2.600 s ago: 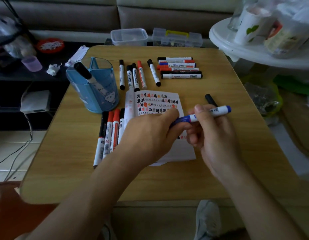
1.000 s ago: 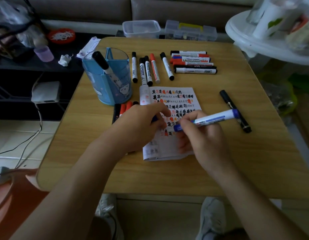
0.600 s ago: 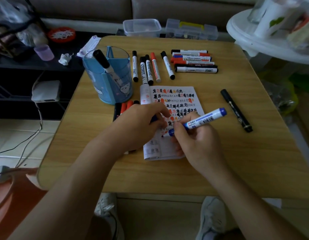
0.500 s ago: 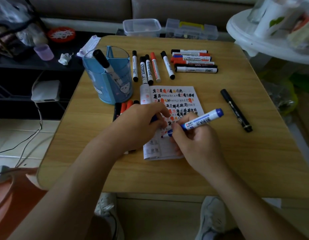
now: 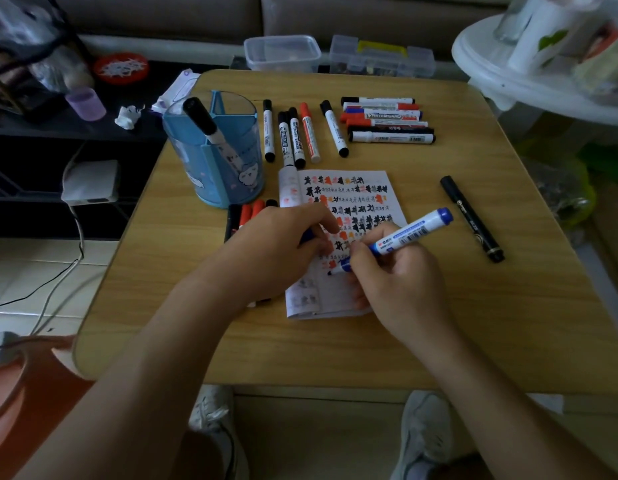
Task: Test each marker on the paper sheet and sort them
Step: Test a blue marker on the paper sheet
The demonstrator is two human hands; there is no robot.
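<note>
The right hand (image 5: 397,282) is gripping the blue marker (image 5: 404,235) in a writing hold. Its fingers are curling round the barrel close to the nib, and it is pressing the tip onto the paper sheet (image 5: 335,299), just below the last row of test marks. The left hand (image 5: 276,247) is resting on the sheet's left side. Its fingers are closing round what looks like the blue cap (image 5: 306,235), of which only a dark sliver is showing. The sheet is lying mid-tabletop (image 5: 439,341), a little toward the near edge.

A couple of seconds ago both hands were meeting on the marker above the sheet. A second ago the marker was hanging almost level with its nib bare. Now it is tilting steeply and the nib is touching paper. So uncapping seems to be over and the test stroke is just beginning. I cannot tell whether ink is coming out.

Other markers are lying in groups:
- a row (image 5: 297,136) toward the far edge
- a stack (image 5: 387,121) toward the far right corner
- red and black ones (image 5: 248,213) partly under the left hand
- a lone black marker (image 5: 472,218) toward the right edge
- one black marker (image 5: 203,123) standing in the blue holder (image 5: 214,174) toward the far left corner

Once the stroke is showing, this marker will likely need recapping and a place in one of those groups.
</note>
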